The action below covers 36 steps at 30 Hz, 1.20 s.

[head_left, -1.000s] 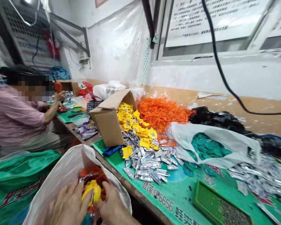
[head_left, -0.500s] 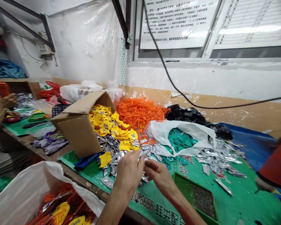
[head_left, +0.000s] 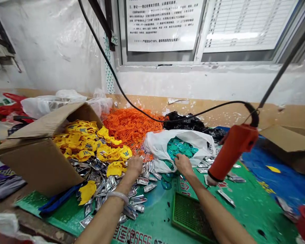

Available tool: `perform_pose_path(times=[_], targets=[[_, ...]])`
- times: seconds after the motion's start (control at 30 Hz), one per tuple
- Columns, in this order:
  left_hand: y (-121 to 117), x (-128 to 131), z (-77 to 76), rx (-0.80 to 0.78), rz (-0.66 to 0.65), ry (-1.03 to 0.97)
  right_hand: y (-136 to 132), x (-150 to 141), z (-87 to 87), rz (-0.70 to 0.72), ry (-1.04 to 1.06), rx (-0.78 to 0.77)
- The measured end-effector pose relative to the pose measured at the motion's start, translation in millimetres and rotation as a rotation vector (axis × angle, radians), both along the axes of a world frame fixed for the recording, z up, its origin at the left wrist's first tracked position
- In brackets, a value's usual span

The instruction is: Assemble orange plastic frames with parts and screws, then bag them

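My left hand (head_left: 135, 165) is closed, its fingertips turned away, between the yellow plastic parts (head_left: 115, 168) and the silver packets (head_left: 142, 181). Whatever is in its fingers is hidden. My right hand (head_left: 184, 164) reaches to the mouth of a white plastic bag (head_left: 156, 140) full of teal plastic pieces (head_left: 181, 147). Its fingers are curled together at the near edge of those pieces, and I cannot make out what is between them. Tangled orange plastic parts (head_left: 132, 123) are heaped behind my left hand.
A cardboard box (head_left: 40, 166) lies tipped at left, spilling yellow parts. An orange electric screwdriver (head_left: 233, 152) hangs on a cable right of my right arm. A green mesh tray (head_left: 186, 213), partly behind my right forearm, holds small dark bits. Black plastic bags (head_left: 183, 120) lie along the wall.
My hands, close together before, have moved apart: the left to the yellow parts, the right forward to the bag of teal pieces. The view has swung right, bringing the screwdriver further into sight.
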<state>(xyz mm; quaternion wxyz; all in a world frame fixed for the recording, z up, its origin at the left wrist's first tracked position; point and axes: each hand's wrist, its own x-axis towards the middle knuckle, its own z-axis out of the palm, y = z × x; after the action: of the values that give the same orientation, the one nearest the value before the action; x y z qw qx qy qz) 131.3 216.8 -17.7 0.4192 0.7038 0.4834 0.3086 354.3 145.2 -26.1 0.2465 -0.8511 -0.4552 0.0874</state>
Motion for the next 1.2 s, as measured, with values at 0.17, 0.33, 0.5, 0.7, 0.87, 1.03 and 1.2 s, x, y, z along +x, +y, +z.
perform_pose_path(times=[0.17, 0.33, 0.5, 0.7, 0.87, 1.03, 1.2], targets=[[5.0, -16.3, -5.8, -0.099, 0.061, -0.063, 20.6, -9.0, -15.2, -0.008, -0.031, -0.079], [4.1, -29.0, 7.5, -0.269, 0.08, -0.339, 17.1, -11.5, -18.6, -0.003, -0.003, -0.034], [-8.4, -35.0, 18.7, -0.468, 0.1, -0.698, 2.5, -11.2, -16.7, -0.034, 0.072, 0.119], [-42.7, -38.7, 26.6, -0.723, 0.044, -0.984, -14.0, -5.3, -3.6, -0.101, 0.212, 0.294], [-78.4, -38.8, 25.3, -0.895, 0.025, -1.026, -43.3, -21.3, 16.3, -0.101, 0.441, 0.368], [-105.9, -38.0, 14.2, -0.97, 0.014, -1.006, -93.3, -71.1, 28.7, 0.156, 0.76, 0.412], [-124.9, -47.8, 7.6, -1.017, -0.047, -0.966, -118.6, -108.6, 28.0, 0.327, 0.962, 0.404]])
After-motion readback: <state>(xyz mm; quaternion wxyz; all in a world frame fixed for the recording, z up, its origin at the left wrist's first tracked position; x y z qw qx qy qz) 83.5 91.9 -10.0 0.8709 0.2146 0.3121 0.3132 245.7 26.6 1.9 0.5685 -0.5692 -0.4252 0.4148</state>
